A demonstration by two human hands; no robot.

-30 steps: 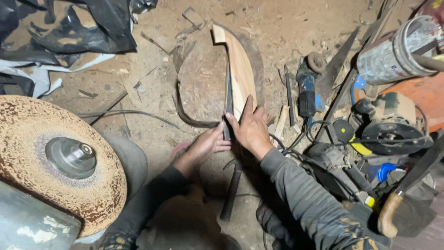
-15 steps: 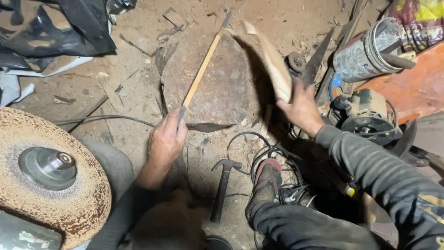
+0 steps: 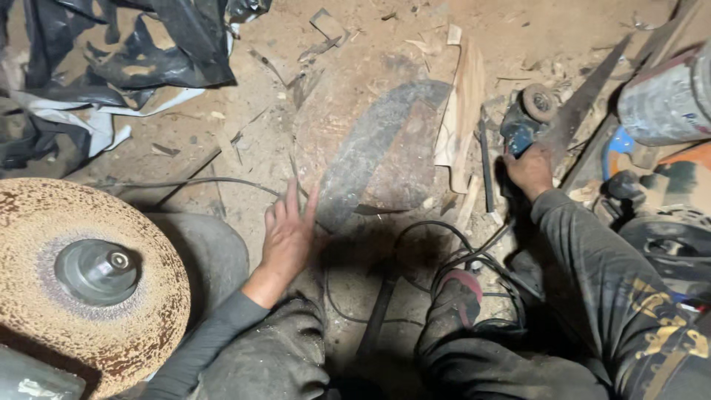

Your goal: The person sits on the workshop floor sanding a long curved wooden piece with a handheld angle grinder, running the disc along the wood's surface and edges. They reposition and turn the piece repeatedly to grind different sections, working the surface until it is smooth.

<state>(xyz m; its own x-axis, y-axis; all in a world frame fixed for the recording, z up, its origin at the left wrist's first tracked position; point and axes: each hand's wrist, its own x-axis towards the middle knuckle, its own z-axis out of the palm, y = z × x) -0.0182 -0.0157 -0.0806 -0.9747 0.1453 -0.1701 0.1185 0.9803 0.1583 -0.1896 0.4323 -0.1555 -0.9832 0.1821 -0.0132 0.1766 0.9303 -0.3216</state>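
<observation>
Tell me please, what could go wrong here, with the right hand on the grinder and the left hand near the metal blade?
1. The right hand grips the angle grinder bare; a start-up might throw sparks or bite skin.
2. The black cable loops across the floor by the person's legs, so it could snag or be cut.
3. The open left hand rests beside the curved metal blade; its edge might cut the fingers.

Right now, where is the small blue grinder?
In the head view, the blue grinder lies on the dirt floor at upper right, gripped by the right hand, just right of the pale wooden piece.
</observation>
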